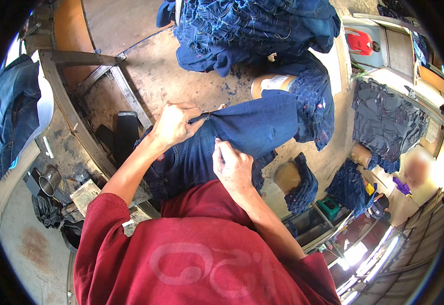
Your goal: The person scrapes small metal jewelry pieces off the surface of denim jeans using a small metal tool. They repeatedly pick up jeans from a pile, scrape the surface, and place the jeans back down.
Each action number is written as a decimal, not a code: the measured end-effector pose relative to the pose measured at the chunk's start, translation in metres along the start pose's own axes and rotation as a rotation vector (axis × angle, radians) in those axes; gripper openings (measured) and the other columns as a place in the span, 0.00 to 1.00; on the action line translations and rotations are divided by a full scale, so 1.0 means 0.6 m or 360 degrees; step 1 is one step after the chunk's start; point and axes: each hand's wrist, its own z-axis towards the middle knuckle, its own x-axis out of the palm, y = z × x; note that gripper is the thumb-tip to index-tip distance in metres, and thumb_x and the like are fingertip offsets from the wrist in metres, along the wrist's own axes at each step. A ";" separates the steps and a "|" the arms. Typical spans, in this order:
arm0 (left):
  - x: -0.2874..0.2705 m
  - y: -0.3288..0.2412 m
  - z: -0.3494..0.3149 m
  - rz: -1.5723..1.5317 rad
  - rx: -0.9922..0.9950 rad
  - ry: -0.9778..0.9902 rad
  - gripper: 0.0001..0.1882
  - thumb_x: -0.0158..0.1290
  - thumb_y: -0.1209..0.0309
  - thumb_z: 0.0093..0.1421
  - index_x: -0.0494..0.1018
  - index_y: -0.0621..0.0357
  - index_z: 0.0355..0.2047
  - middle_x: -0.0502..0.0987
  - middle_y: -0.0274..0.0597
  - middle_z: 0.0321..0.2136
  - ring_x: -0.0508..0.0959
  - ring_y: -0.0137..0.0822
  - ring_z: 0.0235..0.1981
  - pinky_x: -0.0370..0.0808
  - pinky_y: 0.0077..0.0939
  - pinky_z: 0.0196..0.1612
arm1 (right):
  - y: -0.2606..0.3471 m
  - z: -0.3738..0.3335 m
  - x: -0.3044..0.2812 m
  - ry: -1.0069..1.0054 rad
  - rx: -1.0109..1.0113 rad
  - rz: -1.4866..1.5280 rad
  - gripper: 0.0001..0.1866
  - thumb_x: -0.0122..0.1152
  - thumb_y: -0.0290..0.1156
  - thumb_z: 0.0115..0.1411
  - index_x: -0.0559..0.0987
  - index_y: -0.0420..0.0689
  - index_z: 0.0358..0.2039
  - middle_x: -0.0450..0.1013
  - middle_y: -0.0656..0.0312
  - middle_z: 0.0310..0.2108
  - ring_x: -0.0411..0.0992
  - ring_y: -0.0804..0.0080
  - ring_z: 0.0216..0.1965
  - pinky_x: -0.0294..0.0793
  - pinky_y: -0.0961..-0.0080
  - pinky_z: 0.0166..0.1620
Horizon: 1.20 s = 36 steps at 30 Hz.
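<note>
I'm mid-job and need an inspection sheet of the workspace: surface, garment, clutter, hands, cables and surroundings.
Surface: brown floor or board, marked with dark specks and stains.
Garment: dark blue denim garment, drawn out across the person's front.
Clutter: large heap of blue denim beyond the garment; yellowish tub beside it, partly covered; metal cylinder at far left.
Hands: left hand pinches the garment near a fold; right hand pinches its nearer side.
Cables: nothing seen near the hands.
Surroundings: person in red at upper right; dark grey pile below.
</note>
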 end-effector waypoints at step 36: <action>0.012 -0.223 -0.249 -0.3160 -0.1918 -0.0467 0.38 0.63 0.44 0.67 0.72 0.56 0.68 0.77 0.52 0.66 0.78 0.55 0.65 0.71 0.62 0.71 | -0.174 -0.120 -0.180 -0.0077 0.0106 0.0628 0.08 0.61 0.33 0.74 0.81 0.44 0.48 0.83 0.50 0.37 0.84 0.53 0.37 0.80 0.61 0.39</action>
